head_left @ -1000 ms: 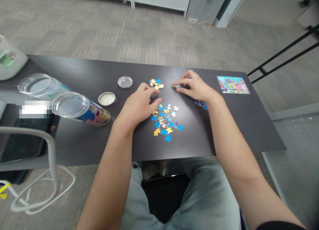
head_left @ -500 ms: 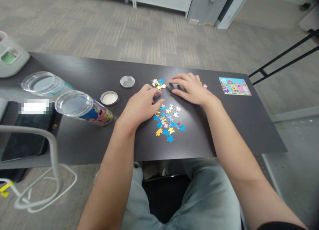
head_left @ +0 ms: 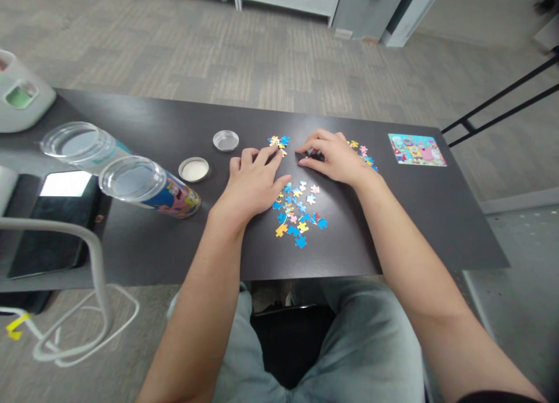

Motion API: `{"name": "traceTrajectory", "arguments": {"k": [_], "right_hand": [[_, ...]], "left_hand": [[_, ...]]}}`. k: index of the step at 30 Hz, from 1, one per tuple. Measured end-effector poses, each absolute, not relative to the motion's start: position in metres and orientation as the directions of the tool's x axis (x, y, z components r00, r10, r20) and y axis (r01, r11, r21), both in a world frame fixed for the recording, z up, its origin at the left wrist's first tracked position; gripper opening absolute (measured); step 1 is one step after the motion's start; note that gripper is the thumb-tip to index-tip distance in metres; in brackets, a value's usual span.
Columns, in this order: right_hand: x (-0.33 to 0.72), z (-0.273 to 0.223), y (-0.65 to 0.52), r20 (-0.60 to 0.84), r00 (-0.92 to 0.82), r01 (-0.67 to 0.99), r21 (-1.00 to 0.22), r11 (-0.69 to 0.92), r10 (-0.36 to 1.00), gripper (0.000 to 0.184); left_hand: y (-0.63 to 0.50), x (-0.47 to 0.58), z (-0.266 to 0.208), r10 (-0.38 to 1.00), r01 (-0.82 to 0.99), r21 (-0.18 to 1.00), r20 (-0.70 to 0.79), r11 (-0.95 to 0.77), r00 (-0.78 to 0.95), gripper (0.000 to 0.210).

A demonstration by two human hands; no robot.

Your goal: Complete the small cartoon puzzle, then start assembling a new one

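Note:
My left hand [head_left: 255, 184] lies with its fingers spread, fingertips on or just over the near edge of a small cluster of puzzle pieces [head_left: 285, 141] at the table's far side. Below its thumb, loose blue, yellow and pink puzzle pieces [head_left: 293, 231] are scattered. Across a short gap is my right hand [head_left: 335, 157], its fingers curved and the thumb apart from the index finger; I see nothing gripped there. More puzzle pieces [head_left: 363, 151] show behind its wrist, partly covered by it. A colourful cartoon picture card [head_left: 418, 150] rests at the far right.
Left of my hands stand two clear-topped canisters, a printed one [head_left: 151, 187] and a paler one [head_left: 82, 147]. Two round lids [head_left: 193, 170] lie beside them. A black tablet-like device [head_left: 48, 240], a grey curved tube [head_left: 94, 257] and a white appliance [head_left: 24, 94] occupy the left end.
My left hand has spread its fingers and reached forward onto the far cluster. The right hand has shifted slightly, uncovering more of the pieces beside its wrist. The view has moved a little.

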State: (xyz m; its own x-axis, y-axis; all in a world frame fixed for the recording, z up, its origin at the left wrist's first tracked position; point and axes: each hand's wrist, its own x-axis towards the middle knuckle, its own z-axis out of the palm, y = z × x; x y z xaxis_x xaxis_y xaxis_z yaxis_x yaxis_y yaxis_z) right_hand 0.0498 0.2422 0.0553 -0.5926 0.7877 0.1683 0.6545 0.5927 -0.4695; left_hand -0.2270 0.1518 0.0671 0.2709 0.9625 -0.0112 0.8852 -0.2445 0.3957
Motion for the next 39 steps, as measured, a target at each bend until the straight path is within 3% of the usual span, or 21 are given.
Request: {"name": "traceTrajectory", "arguments": {"k": [7, 12, 20, 26, 31, 39], "right_hand": [[0.074, 0.052, 0.256, 0.173, -0.602, 0.608, -0.534, 0.588, 0.78, 0.016], [0.065, 0.049, 0.254, 0.17, -0.624, 0.53, -0.624, 0.573, 0.762, 0.02], [0.058, 0.058, 0.248, 0.104, -0.736, 0.405, -0.724, 0.558, 0.669, 0.026], [0.051, 0.05, 0.247, 0.215, -0.599, 0.57, -0.562, 0.599, 0.772, 0.029], [0.029, 0.041, 0.237, 0.196, -0.624, 0.656, -0.395, 0.643, 0.757, 0.06], [0.018, 0.041, 0.237, 0.152, -0.642, 0.658, -0.393, 0.642, 0.751, 0.055]], "left_hand": [[0.154, -0.223, 0.084, 0.979, 0.897, 0.396, 0.032, -0.196, 0.199, 0.033], [0.151, -0.215, 0.083, 0.973, 0.92, 0.317, 0.048, -0.231, 0.228, 0.052], [0.154, -0.218, 0.086, 0.979, 0.902, 0.382, 0.039, -0.199, 0.199, 0.025], [0.155, -0.216, 0.085, 0.979, 0.888, 0.412, 0.06, -0.202, 0.194, 0.019], [0.156, -0.219, 0.088, 0.989, 0.879, 0.455, 0.047, -0.144, 0.138, 0.023], [0.156, -0.229, 0.087, 0.988, 0.854, 0.499, 0.039, -0.148, 0.149, 0.018]]}}
